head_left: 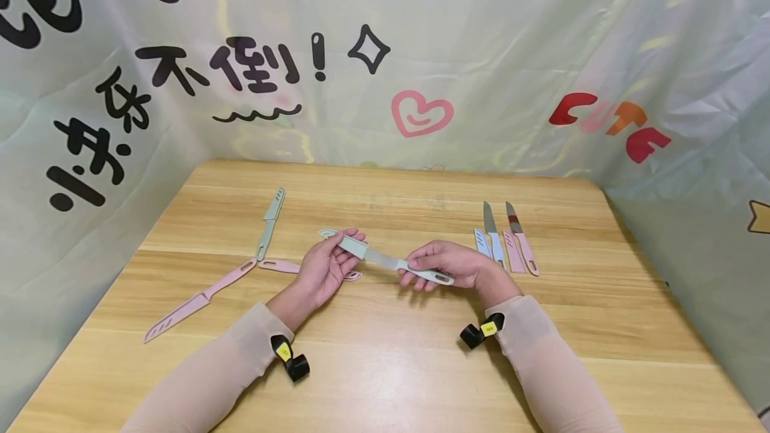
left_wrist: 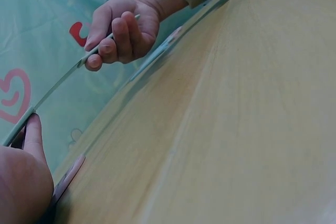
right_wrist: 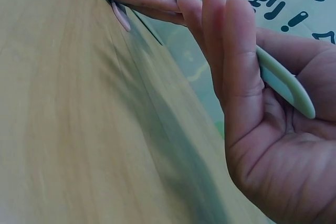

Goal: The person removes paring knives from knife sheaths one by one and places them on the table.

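Between my hands hangs a pale green knife [head_left: 380, 258] whose bare blade runs into a matching green sheath [head_left: 353, 246]. My left hand [head_left: 325, 269], palm up, pinches the sheath between thumb and fingers. On the other side my right hand [head_left: 448, 264] grips the knife's handle [head_left: 430, 275], thumb on top. In the right wrist view the handle's end [right_wrist: 289, 85] sticks out past the fingers. The blade's tip is hidden in the sheath. Under the left hand lies a pink knife [head_left: 279, 266], partly covered.
On the left, a sheathed green knife [head_left: 272, 219] and a sheathed pink knife [head_left: 195, 303] lie on the wooden table [head_left: 385, 366]. At right are an unsheathed blue knife [head_left: 494, 239] and pink knife [head_left: 526, 249], beside a blue sheath [head_left: 481, 242] and a pink sheath [head_left: 512, 252].
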